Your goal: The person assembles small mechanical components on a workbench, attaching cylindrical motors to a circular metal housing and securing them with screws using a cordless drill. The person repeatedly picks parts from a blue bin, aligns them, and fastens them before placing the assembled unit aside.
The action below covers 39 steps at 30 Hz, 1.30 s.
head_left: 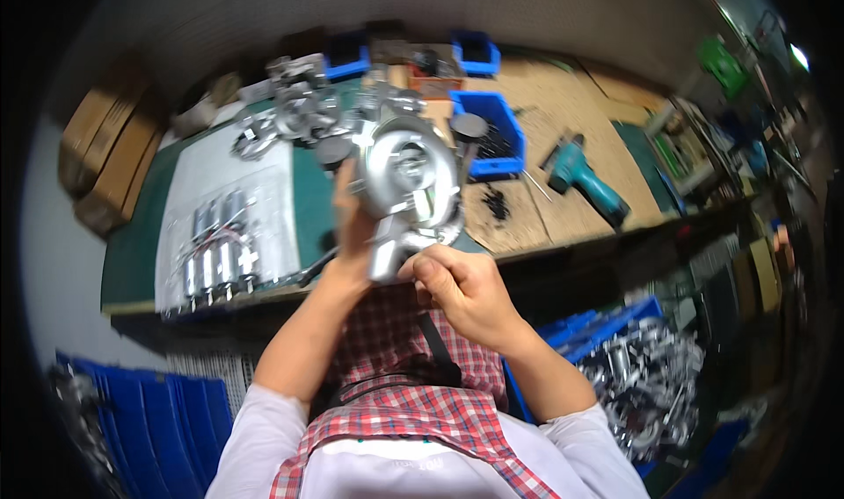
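A shiny silver metal housing point(406, 178), with a round dished body and a short tube at its near end, is blurred by motion in front of me. My left hand point(353, 231) is wrapped round its left side; the fingers are partly hidden behind the metal. Close against the tube end is my right hand point(464, 290), its fingers curled and thumb pressed to the index finger. Whatever that pinch may hold is too small to make out. Two dark round knobs, a left one point(333, 152) and a right one point(469, 127), stand on either side of the housing.
Several silver motors point(225, 260) lie on a white sheet at left. More metal housings point(303, 103) are heaped behind. A blue bin point(519, 159), loose black screws point(495, 203) and a teal cordless drill point(587, 184) are at right. Below right, metal parts point(646, 385) fill a crate.
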### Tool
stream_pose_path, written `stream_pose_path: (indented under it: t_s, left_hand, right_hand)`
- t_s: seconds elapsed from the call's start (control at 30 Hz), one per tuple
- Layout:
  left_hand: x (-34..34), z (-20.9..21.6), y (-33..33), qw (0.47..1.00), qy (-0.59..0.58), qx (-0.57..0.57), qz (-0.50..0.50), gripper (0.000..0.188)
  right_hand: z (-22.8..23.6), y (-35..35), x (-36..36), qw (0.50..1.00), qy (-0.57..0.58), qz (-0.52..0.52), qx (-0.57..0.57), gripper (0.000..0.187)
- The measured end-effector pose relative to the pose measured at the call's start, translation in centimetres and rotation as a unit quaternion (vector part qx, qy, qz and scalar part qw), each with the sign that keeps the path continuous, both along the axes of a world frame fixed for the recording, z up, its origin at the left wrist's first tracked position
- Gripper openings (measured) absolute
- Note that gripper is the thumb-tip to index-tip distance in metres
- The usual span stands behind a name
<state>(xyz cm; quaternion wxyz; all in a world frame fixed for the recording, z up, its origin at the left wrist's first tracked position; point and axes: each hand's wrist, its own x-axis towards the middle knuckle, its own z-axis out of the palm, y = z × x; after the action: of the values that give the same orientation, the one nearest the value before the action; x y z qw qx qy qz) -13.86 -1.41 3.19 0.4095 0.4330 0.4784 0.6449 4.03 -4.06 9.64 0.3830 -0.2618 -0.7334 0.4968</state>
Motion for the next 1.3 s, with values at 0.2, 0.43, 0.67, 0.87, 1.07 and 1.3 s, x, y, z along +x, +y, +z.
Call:
stream_pose_path:
  t_s: [0.2,0.43,0.67,0.87,1.07,1.3]
  left_hand:
    - [2.7,2.4,-6.3,0.984,0.079,0.094,-0.130,0.047]
    - [7.5,-2.6,-8.1,0.865,0.177,-0.255,-0.394,0.057]
    - [6.9,0.5,-9.3,0.824,0.204,-0.202,-0.489,0.063]
    - [-0.6,0.4,-9.1,0.919,0.104,-0.172,-0.340,0.065]
    - [-2.8,0.8,-8.9,0.929,0.117,-0.203,-0.287,0.066]
    - [-2.6,1.4,-7.8,0.925,0.139,-0.144,-0.324,0.064]
  right_hand:
    - [-0.2,-2.1,4.6,0.939,-0.049,-0.168,0.297,0.066]
    - [-6.6,-4.8,10.8,0.982,0.072,-0.146,-0.092,0.054]
    - [-7.5,-9.7,27.2,0.771,-0.033,-0.635,-0.037,0.024]
    - [-6.7,-19.7,46.5,0.229,0.122,-0.944,0.207,0.053]
    - [-19.4,-30.7,53.9,0.040,0.033,-0.982,-0.183,0.058]
    - [-31.1,-31.6,59.9,-0.153,0.064,-0.914,-0.370,0.055]
